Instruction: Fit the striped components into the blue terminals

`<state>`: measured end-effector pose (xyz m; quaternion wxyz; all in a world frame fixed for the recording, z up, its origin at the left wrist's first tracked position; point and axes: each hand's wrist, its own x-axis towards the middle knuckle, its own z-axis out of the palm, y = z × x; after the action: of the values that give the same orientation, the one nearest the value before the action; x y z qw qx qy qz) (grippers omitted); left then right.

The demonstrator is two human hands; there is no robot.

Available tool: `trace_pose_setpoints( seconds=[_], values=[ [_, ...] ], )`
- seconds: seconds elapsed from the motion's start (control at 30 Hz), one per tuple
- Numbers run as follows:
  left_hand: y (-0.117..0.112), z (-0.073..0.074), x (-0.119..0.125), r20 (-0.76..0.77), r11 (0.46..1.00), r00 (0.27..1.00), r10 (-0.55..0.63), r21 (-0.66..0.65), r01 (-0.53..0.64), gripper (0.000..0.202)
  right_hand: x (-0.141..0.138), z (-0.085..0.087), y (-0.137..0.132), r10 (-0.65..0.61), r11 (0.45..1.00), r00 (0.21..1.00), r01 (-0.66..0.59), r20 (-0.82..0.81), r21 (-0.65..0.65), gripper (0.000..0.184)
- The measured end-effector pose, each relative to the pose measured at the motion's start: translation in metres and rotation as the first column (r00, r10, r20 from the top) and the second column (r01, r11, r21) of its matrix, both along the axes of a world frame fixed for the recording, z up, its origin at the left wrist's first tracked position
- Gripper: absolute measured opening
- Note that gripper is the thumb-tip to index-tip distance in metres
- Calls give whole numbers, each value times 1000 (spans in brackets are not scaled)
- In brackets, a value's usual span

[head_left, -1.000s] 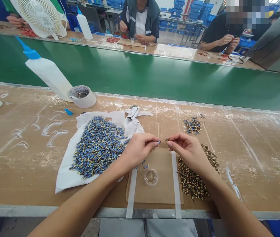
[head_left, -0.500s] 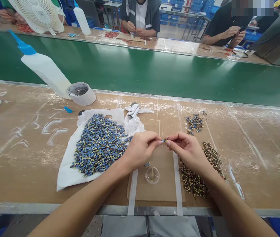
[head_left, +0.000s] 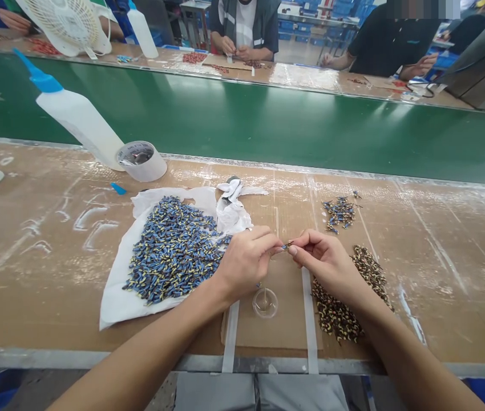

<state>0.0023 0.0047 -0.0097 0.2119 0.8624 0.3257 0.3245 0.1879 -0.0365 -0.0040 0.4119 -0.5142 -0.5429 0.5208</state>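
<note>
My left hand point(head_left: 249, 257) pinches a tiny blue piece point(head_left: 285, 247). Its tip meets a small brown-and-yellow piece, held between the thumb and forefinger of my right hand point(head_left: 326, 260); the fingers cover most of both. By my left forearm, a heap of blue-and-yellow pieces point(head_left: 169, 251) lies on a white sheet point(head_left: 114, 299). Under my right wrist spreads a pile of brown-and-cream curled pieces point(head_left: 339, 311). Farther back is a small cluster of blue-and-brown pieces point(head_left: 340, 212). Below my hands, a clear little cup point(head_left: 265, 303) with a thin stick stands on a cardboard mat point(head_left: 281, 334).
Crumpled white paper point(head_left: 231, 211) touches the sheet's back corner. A roll of tape point(head_left: 150, 165), a blue cap point(head_left: 117, 189) and a blue-nozzled bottle point(head_left: 80, 123) are at back left. Beyond the table runs a green belt point(head_left: 234, 125), with people working across it.
My left hand has turned slightly, and its fingers are more closed around the blue piece. My right hand stays almost still. Across the belt, the person at right has moved their hands apart.
</note>
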Motion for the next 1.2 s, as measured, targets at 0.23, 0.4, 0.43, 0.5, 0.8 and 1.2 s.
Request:
trace_pose_setpoints(
  seconds=[0.23,0.4,0.43,0.5,0.8,1.2],
  values=[
    [0,3,-2,-11,994,999,-48,-94,47,15,0,-4,-2,38,997,995,-44,92,58,10],
    [1,6,-3,6,981,998,-68,-184,68,13,2,-4,-3,81,994,991,-88,107,61,9],
    [1,6,-3,0,978,998,-69,-196,68,13,2,-4,-4,87,994,991,-94,104,59,9],
    [0,5,-2,-13,973,998,-68,-222,63,13,2,-4,-4,95,993,989,-103,116,63,9],
    [-4,7,0,-75,975,995,-60,-216,43,12,3,-3,-5,143,986,960,-159,242,48,9],
    [-6,12,1,-143,921,990,-16,-388,-41,16,0,-3,-7,137,981,939,-172,316,87,10]
  ],
)
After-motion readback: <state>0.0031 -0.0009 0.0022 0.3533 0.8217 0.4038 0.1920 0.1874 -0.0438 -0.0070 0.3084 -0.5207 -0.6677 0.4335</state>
